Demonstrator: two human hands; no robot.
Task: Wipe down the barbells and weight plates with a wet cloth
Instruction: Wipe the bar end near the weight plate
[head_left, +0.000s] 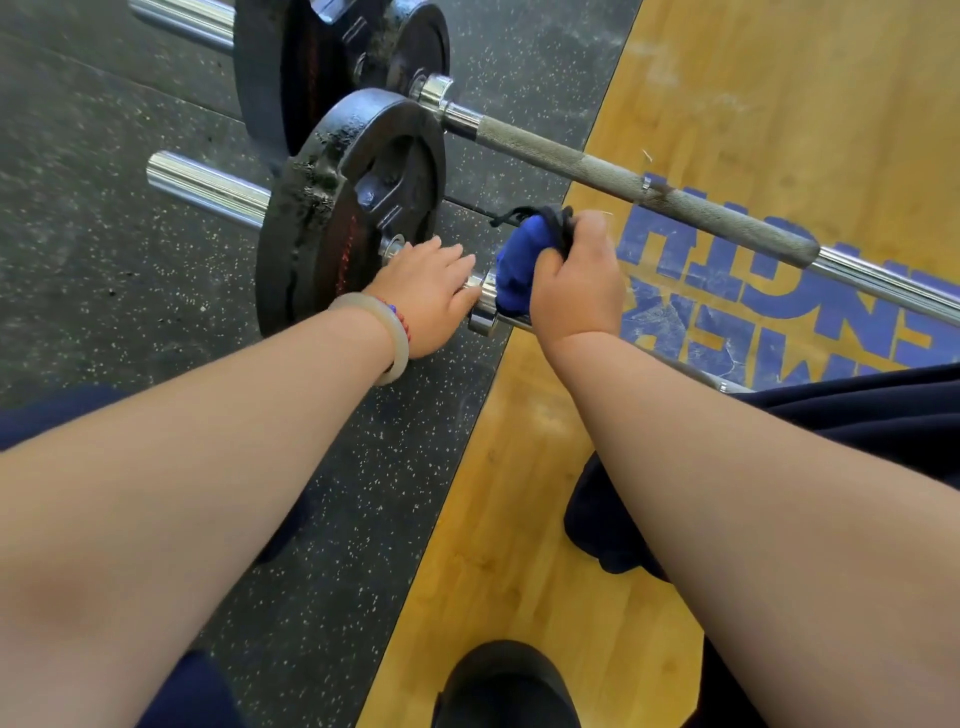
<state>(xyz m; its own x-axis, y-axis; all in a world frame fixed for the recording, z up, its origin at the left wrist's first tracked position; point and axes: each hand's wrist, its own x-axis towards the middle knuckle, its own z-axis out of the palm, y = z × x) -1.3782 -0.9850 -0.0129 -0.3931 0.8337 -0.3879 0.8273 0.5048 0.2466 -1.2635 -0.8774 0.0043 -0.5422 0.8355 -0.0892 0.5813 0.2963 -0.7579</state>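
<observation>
Head view, looking down over 2 bare forearms: at far left the black speckled rubber floor (93, 249) carries the chrome sleeve end (208, 189) of the near barbell, which sticks out to the left of a black weight plate (332, 208) standing on edge; a 2nd, larger plate (291, 67) stands just behind it on the far barbell, with its own chrome sleeve (182, 21) at the top left corner. The left hand (423, 291), with a pale bangle (384, 338) and a beaded bracelet at the wrist, lies palm down with fingers loosely extended over the near bar just right of the plate, its fingertips touching the chrome collar (480, 306); whether it grips the bar underneath cannot be told. Just beside it, the right hand (576, 280) is closed around a bunched blue cloth (519, 265), pressing it against the bar right of the collar; a dark edge of the cloth pokes out above the fingers. Further right, the knurled shaft of the far barbell (649, 189) runs diagonally over the wooden platform (779, 78), crossing blue lettering (727, 291) painted on it; dark clothing (857, 405) covers the near bar's shaft at the right edge, and a dark shoe (504, 686) shows at the bottom.
</observation>
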